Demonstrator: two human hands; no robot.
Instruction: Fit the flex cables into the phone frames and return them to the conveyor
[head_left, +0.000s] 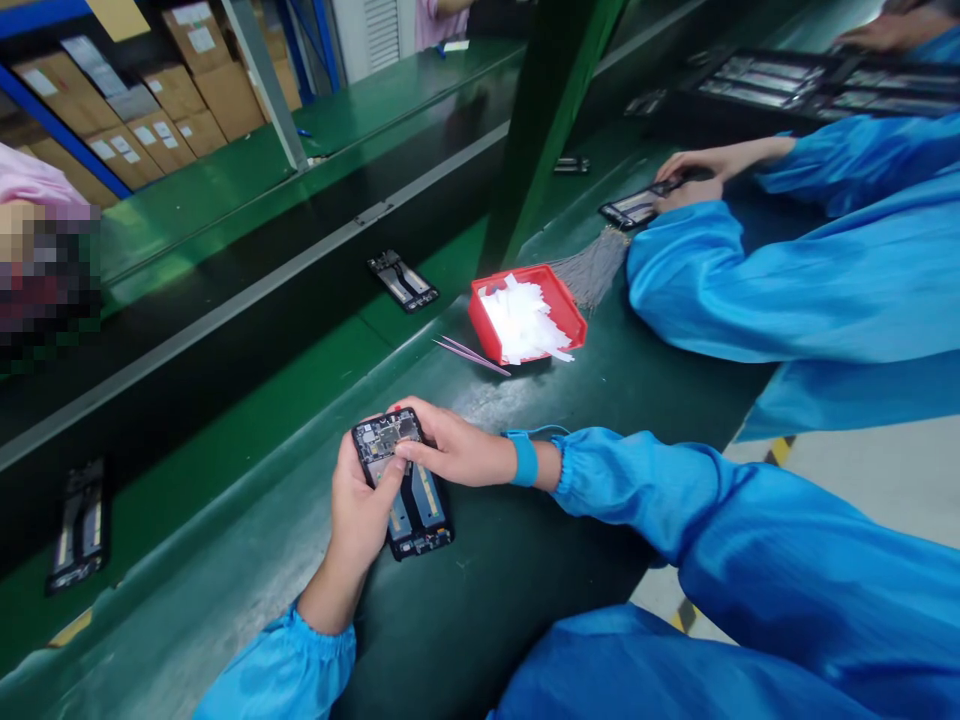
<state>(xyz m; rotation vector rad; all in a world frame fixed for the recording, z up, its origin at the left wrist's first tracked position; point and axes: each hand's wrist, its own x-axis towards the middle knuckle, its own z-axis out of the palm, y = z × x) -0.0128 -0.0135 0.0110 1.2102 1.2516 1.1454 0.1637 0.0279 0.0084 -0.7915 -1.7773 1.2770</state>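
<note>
Here, both bare hands are wrapped around an opened black phone body with an exposed circuit board (421,505), tilted over a dark green bench top (525,560). The left hand (360,510) clasps its left edge, thumb laid across the face, gap taken up by the phone; its other fingers are mostly hidden. The right hand (465,450), a bright blue band (524,458) at its wrist, pinches the upper right side, thumb on the board near the left thumb's tip. Beyond them sits a red plastic bin (484,322) heaped with white paper-like strips (525,315), with slim pinkish tweezers (472,355) just beside it and a fanned bundle of thin grey strands (596,268) behind. Farther right, a co-worker's blue-sleeved hands (694,180) hold another black phone body (630,210).
</note>
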